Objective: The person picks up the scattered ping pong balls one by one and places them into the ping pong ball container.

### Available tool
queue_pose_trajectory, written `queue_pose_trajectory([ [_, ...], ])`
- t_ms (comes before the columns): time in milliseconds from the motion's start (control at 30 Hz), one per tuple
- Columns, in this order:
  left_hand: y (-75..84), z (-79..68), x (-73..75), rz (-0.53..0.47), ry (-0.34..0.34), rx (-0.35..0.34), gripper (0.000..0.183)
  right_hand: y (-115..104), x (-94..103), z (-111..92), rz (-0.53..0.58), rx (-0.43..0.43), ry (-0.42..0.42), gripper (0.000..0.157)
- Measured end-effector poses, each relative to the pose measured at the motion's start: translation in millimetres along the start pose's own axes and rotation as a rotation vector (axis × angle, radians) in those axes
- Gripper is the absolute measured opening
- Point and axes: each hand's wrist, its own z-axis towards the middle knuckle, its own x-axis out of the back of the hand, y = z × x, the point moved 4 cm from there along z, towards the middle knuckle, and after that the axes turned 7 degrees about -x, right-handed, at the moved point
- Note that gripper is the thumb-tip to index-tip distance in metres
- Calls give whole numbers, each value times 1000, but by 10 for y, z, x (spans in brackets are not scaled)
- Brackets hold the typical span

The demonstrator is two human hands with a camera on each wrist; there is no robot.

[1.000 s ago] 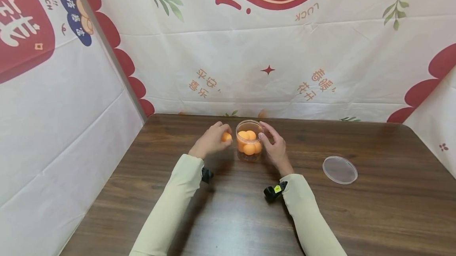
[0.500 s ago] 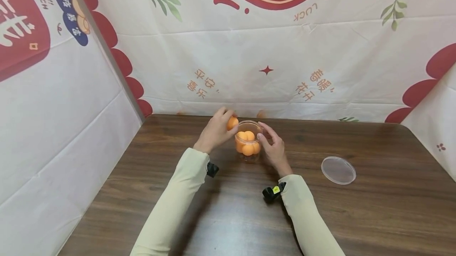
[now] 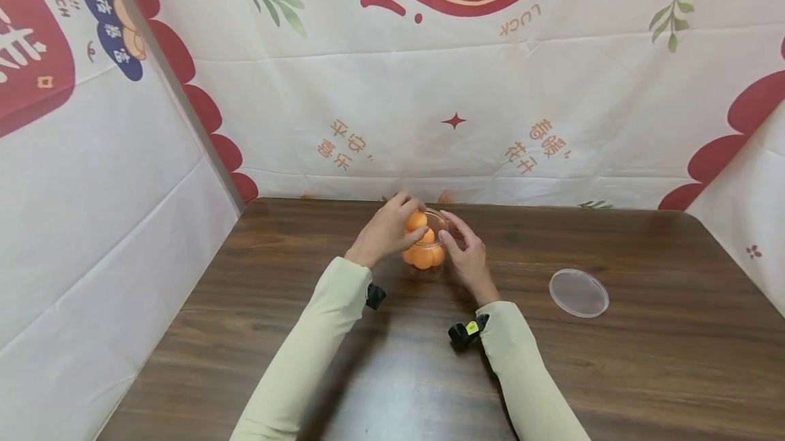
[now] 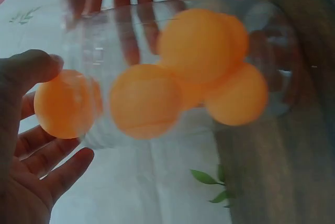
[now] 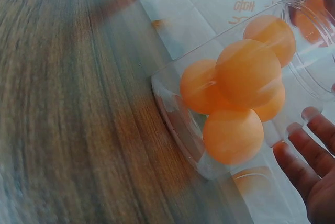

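An orange ping-pong ball (image 3: pixel 416 221) is pinched between thumb and fingers of my left hand (image 3: pixel 386 228), at the mouth of a clear plastic jar (image 5: pixel 175 114). Seen from the left wrist, this held ball (image 4: pixel 67 104) overlaps the jar's threaded rim. Several more orange balls (image 5: pixel 248 73) lie piled inside, above the bare lower part of the jar. The jar stands upright on the table, uncovered. My right hand (image 3: pixel 471 258) holds its right side near the rim, thumb in front and fingers behind.
A round clear lid (image 3: pixel 579 293) lies flat on the brown wooden table (image 3: pixel 650 359), to the right of the jar. Close behind the table's back edge hangs a white printed cloth (image 3: pixel 392 100). Another cloth wall (image 3: pixel 110 236) runs along the left side.
My left hand has lifted the ball from beside the jar and moved it right, over to the jar's mouth. The right hand has stayed at the jar.
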Motion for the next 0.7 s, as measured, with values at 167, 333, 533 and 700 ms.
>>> queue_pose_trajectory([
  [167,-45,-53,-52,-34,5,17,30,-13,-3,19,7,2,-9,39],
  [333,-58,-55,-75,-52,11,2,34,-12,4,19,1,-13,-18,39],
  [533,-61,-86,-93,-51,14,-6,37,13,-4,6,12,-44,-27,40],
  [700,-66,-97,-102,-78,7,-5,37,21,-4,-1,31,-48,-29,40],
])
